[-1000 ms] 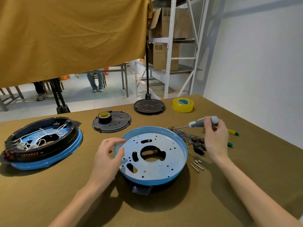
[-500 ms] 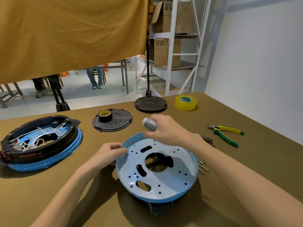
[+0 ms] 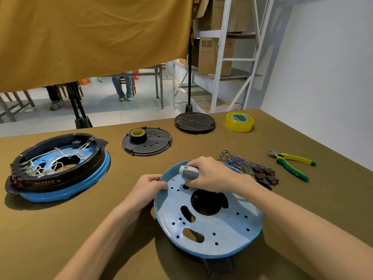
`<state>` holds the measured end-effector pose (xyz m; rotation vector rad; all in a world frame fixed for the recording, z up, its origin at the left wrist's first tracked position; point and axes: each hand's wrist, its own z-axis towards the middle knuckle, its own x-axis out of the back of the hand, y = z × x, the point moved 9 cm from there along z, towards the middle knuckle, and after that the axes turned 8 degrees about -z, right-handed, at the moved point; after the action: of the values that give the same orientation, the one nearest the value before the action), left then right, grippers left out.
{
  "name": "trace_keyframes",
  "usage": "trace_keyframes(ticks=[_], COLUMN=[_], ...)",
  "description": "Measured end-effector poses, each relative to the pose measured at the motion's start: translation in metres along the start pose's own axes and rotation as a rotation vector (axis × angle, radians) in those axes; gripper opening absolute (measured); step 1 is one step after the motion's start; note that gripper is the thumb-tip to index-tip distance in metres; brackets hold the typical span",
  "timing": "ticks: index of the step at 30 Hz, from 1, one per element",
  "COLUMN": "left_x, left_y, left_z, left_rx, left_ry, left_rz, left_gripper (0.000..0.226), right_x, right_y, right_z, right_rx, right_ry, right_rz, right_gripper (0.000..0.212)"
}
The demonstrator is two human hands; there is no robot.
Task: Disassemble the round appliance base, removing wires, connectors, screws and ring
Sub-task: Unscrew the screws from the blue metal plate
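Note:
A round blue base [image 3: 218, 229] with a pale perforated plate lies in front of me, tilted up on a black part beneath it. My left hand [image 3: 148, 188] grips its left rim. My right hand [image 3: 210, 175] holds a grey electric screwdriver [image 3: 188, 171] over the plate's far left area, its tip hidden under my fingers, near a small screw [image 3: 174, 180]. A pile of removed blue wires [image 3: 234, 158] and black-red connectors [image 3: 264, 174] lies just right of the base.
A second base [image 3: 58, 168] with black ring and white wires sits at the left. A black cover [image 3: 157, 145] carrying a tape roll [image 3: 137, 135], another black disc [image 3: 194, 122], yellow tape [image 3: 239, 121] and green-yellow pliers [image 3: 290, 161] lie further back and right.
My right hand brought the screwdriver from the right side over the base and lowered it onto the plate's far left area. My left hand closed onto the rim.

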<state>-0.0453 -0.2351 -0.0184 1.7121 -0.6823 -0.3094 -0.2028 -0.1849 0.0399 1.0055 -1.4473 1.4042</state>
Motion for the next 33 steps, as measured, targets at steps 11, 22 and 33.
trace_keyframes(ticks=[11,22,33], left_x=[-0.001,-0.01,-0.014], left_y=[0.0,0.009,0.031], left_z=[-0.008,-0.012,-0.033], left_rx=[-0.002,0.089,0.269], left_ry=[0.04,-0.051,-0.196], left_rz=[0.021,0.21,-0.672], left_gripper=[0.027,0.026,0.063], right_x=[-0.006,-0.01,0.028], right_y=[-0.001,0.011,0.023], right_z=[0.026,0.019,0.001], right_rx=[-0.202,-0.156,-0.181], right_ry=[0.079,-0.027,0.102], right_rz=[-0.143,0.009,0.597], right_gripper=[0.045,0.041,0.042])
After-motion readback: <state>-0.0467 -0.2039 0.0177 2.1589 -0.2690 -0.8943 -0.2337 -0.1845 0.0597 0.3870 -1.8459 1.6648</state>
